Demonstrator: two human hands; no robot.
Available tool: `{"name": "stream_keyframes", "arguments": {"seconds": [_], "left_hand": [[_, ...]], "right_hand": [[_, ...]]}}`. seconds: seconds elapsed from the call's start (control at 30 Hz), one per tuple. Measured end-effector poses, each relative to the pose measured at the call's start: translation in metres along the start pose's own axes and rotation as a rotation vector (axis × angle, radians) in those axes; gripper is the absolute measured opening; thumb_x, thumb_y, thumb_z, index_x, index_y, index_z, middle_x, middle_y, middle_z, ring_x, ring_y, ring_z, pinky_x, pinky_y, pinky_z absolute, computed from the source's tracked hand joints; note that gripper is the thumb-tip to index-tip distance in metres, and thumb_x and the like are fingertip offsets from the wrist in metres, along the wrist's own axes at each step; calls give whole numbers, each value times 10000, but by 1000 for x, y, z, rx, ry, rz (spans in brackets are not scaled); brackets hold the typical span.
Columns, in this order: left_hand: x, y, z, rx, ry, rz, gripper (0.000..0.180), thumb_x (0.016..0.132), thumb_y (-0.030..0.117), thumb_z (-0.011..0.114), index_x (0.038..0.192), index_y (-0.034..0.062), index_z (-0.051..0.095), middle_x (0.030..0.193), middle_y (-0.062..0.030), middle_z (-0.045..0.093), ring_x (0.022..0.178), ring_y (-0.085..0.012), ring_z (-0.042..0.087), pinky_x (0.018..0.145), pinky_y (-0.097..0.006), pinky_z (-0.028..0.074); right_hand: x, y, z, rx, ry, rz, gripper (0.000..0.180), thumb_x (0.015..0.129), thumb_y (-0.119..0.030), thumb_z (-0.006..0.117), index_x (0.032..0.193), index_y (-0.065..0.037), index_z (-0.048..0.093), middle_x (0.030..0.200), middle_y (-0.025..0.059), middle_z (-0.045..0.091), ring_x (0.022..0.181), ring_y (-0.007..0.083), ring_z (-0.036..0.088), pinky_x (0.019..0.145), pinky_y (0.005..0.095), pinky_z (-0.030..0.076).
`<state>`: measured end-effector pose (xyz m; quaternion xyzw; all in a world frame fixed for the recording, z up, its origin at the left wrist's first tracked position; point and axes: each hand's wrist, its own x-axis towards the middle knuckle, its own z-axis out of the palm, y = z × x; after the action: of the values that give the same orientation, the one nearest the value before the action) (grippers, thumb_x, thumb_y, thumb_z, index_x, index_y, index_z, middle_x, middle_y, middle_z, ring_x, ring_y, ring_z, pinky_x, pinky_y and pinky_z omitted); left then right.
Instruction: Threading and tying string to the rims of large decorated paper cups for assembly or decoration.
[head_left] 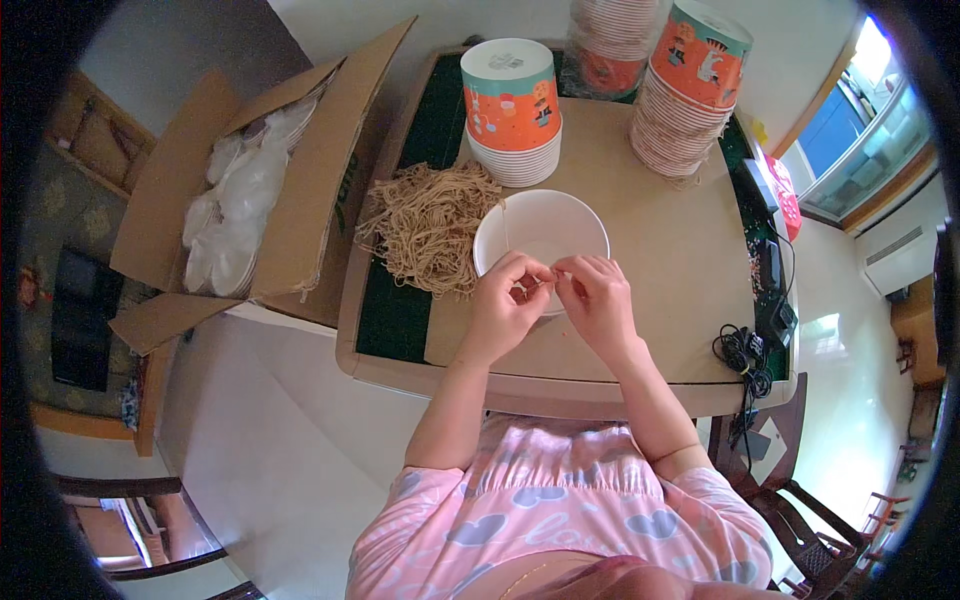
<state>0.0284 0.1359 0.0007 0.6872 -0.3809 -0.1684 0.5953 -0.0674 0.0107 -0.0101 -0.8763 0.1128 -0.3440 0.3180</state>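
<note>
left hand (503,297): my fingers pinch something tiny (can't tell what) over round white paper bowl (541,237)
right hand (598,297): fingertips pinched together, same spot
tip: I judge staying above the bowl is best
noodles: tan dried noodle heap (432,226) just left of bowl

Bright daylight, heavy fisheye

Light pours in from the window (880,110) at upper right, blowing it out and leaving a glare patch on the floor (830,330). Shadows on the table (660,250) are soft. The centre's fairly sharp, edges bend and smear, and a black vignette rings the corners.
</note>
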Motion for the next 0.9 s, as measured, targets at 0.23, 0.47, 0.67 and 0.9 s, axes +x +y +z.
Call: {"name": "stream_keyframes", "arguments": {"seconds": [0.23, 0.47, 0.67, 0.9], "left_hand": [[1, -7, -11, -184, -113, -46, 48, 830, -20, 623, 863, 11, 608, 893, 16, 557, 749, -30, 523, 622, -172, 427], [2, -11, -15, -345, -97, -73, 54, 844, -1, 618, 886, 33, 619, 850, 37, 587, 696, -16, 518, 628, -165, 428], [2, -3, -8, -449, -29, -284, 63, 875, 54, 637, 929, 27, 619, 841, 27, 599, 682, -30, 528, 625, -182, 442], [3, -1, 1, -57, 78, -139, 81, 892, 97, 655, 927, 28, 632, 780, 4, 611, 673, -44, 553, 602, -197, 459]], "right_hand": [[0, 0, -2, -7, -39, -32, 37, 829, -105, 629, 837, -72, 613, 733, 88, 606, 734, 287, 590, 719, 389, 432], [0, -1, -4, 45, -30, -37, 22, 827, -81, 631, 836, -66, 618, 740, 91, 616, 736, 290, 595, 731, 388, 438], [1, -3, -10, 133, -52, 70, 37, 822, -77, 637, 825, -47, 615, 743, 100, 621, 714, 294, 600, 713, 380, 446], [0, -1, -14, 152, -54, 60, 40, 821, -74, 639, 827, -40, 619, 748, 105, 624, 706, 297, 604, 705, 378, 443]]}}
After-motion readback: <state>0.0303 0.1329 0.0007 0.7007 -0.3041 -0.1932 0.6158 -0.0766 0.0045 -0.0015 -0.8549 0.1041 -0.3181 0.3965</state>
